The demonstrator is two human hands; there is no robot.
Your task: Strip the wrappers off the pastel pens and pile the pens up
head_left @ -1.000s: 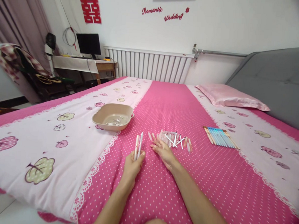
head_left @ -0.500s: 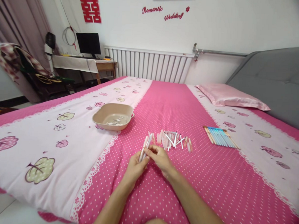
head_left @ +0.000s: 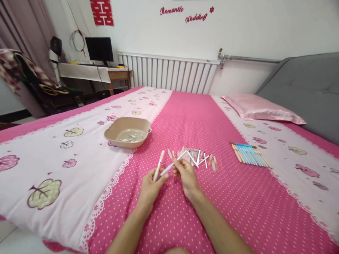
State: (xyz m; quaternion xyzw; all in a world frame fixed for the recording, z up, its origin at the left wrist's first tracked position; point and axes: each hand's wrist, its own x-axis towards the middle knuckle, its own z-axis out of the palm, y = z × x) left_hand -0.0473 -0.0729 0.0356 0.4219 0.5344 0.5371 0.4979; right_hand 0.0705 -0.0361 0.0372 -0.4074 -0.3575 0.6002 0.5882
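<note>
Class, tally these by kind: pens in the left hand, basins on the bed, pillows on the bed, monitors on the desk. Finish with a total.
Pens in the left hand: 2
Basin: 1
Pillow: 1
Monitor: 1
Total: 5

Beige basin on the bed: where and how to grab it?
Probably by the small loop handle on the right end of the beige basin, coming in from the right. The loop juts out past the rim, easy to reach. The basin sits upright and open-topped with small pieces inside, so I'd support the opposite rim too and keep it level.
</note>
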